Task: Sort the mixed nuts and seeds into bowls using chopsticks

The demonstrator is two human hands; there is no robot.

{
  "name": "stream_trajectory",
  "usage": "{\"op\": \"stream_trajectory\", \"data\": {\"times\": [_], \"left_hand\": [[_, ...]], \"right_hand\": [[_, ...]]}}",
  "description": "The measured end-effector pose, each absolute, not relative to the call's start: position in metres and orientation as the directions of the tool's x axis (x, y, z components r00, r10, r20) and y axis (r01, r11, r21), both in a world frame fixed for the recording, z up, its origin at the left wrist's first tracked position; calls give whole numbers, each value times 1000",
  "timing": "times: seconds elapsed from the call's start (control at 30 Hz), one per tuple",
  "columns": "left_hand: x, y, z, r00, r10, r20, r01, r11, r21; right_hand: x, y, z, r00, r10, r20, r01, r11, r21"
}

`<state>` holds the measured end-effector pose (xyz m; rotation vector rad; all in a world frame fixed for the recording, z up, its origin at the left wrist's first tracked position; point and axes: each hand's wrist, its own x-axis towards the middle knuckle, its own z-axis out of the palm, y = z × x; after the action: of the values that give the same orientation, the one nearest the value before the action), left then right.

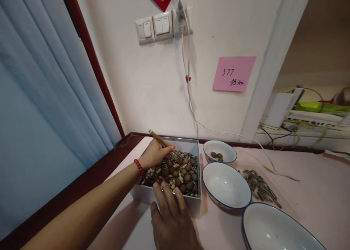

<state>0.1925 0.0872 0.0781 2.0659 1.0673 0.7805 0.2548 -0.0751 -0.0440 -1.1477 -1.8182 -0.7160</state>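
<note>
My left hand point(155, 156) is closed on a pair of wooden chopsticks point(160, 140); their tips dip into the far left of a white box point(194, 145). The box holds a mix of brown round nuts point(183, 177), striped sunflower seeds and pale bits. A red bead bracelet point(139, 167) is on my left wrist. My right hand point(172, 217) lies flat with fingers stretched over the box's near wall, holding nothing.
To the right of the box stand three white blue-rimmed bowls: a small one point(228, 151) with a few brown nuts, a middle one point(226, 186), and a large one point(273, 230). Sunflower seeds point(259, 188) lie piled on the pink tabletop. A white cable point(188, 93) hangs down the wall.
</note>
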Motion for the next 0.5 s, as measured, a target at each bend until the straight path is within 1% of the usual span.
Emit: {"op": "stream_trajectory", "data": {"times": [0.23,0.37,0.5], "left_hand": [[187,88,85,454,871,189,376,-380,846],[186,85,95,447,877,177,278,-324,904],[197,83,115,441,882,163,172,-261,950]], "right_hand": [[257,-74,-42,-219,403,889,903,428,28],[256,-72,-43,-223,393,892,910,413,45],[253,-68,-43,-206,364,908,922,384,55]]}}
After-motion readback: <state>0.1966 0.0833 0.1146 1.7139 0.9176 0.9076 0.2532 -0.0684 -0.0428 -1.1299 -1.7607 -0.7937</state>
